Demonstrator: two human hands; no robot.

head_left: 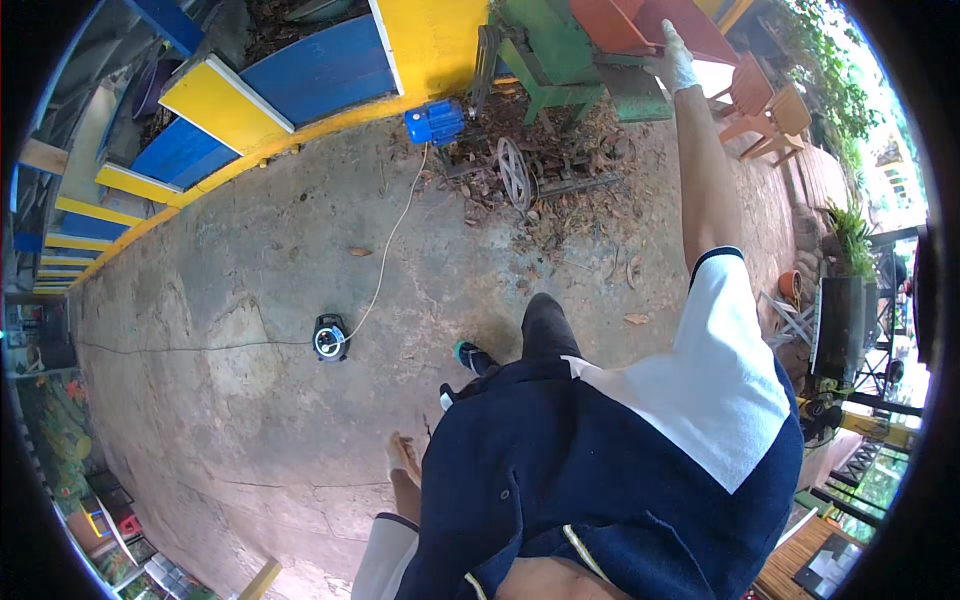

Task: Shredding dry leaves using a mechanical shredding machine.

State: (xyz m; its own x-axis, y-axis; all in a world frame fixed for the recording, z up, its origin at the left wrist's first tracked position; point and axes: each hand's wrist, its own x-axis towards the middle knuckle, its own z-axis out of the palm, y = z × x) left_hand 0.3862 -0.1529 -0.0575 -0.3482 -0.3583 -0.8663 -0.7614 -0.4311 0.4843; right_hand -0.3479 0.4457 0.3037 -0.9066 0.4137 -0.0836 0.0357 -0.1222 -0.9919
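Note:
My right hand (677, 64), in a pale glove, reaches far forward and rests at the edge of a red metal hopper (694, 30); whether its fingers grip the edge cannot be told. The hopper adjoins a green machine (555, 45) on a green stand. My left hand (403, 454), also pale-covered, hangs low at my side with nothing seen in it. A blue electric motor (435, 122) sits by the machine's base, with a spoked pulley wheel (515, 174) on a metal frame nearby. A white cable runs from the motor to a black cable reel (329, 337).
Dry leaves (555, 217) litter the concrete floor around the machine. A yellow and blue wall (322, 71) runs along the upper left. Plastic chairs (784, 120) stand at upper right, near a plant pot (790, 284). A dark cord crosses the floor left of the reel.

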